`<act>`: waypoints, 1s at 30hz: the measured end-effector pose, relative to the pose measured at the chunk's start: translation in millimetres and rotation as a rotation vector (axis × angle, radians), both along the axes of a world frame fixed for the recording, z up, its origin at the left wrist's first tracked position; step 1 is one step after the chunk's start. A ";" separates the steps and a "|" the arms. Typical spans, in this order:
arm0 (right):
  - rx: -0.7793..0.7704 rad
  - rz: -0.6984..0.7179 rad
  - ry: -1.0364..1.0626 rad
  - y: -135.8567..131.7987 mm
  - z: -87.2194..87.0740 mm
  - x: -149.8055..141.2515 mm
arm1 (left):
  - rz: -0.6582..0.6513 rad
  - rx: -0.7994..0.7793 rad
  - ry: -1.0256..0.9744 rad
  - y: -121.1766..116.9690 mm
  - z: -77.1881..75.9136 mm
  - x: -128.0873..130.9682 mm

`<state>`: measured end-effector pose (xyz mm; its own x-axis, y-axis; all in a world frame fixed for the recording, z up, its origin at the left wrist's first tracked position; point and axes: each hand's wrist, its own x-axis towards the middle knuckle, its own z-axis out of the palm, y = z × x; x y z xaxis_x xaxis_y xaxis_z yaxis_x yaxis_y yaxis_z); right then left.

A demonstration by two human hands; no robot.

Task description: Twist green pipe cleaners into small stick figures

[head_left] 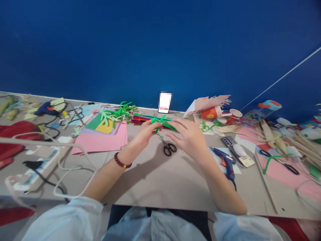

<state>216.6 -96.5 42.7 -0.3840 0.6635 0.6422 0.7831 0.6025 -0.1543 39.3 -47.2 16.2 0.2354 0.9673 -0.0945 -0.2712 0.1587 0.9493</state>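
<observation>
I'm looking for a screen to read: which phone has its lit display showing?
The upright phone straight ahead, by the blue wall; the other phone lies back up at right, beside the glue gun.

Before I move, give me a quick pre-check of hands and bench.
1. Left hand grip on the green fuzzy piece: ok, pinched in the fingers.
2. Right hand grip on it: cannot tell, fingers close by but contact unclear.
3. Scissors out of the hands: ok, lying on the table.
4. Scissors' blades shut: cannot tell, tips unclear.
5. Glue gun away from both hands: ok, beside the right forearm.
6. Phone upright: ok, at the blue wall.
</observation>
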 end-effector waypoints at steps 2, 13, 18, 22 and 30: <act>0.014 -0.063 -0.041 0.9 -8.4 -8.5 | 0.005 -0.005 -0.003 -5.7 0.9 3.2; -0.429 0.076 0.718 4.9 -9.1 -8.7 | -0.044 0.367 -0.035 -5.4 2.1 1.5; -0.658 0.180 1.037 0.8 -2.9 -13.0 | -0.068 0.356 -0.010 -18.4 7.5 7.3; -0.727 0.217 1.123 -1.3 2.0 -16.4 | -0.087 0.298 -0.073 -23.7 11.7 8.4; -0.802 0.183 1.238 5.2 -6.2 -20.4 | -0.078 0.216 -0.064 -19.5 3.5 10.4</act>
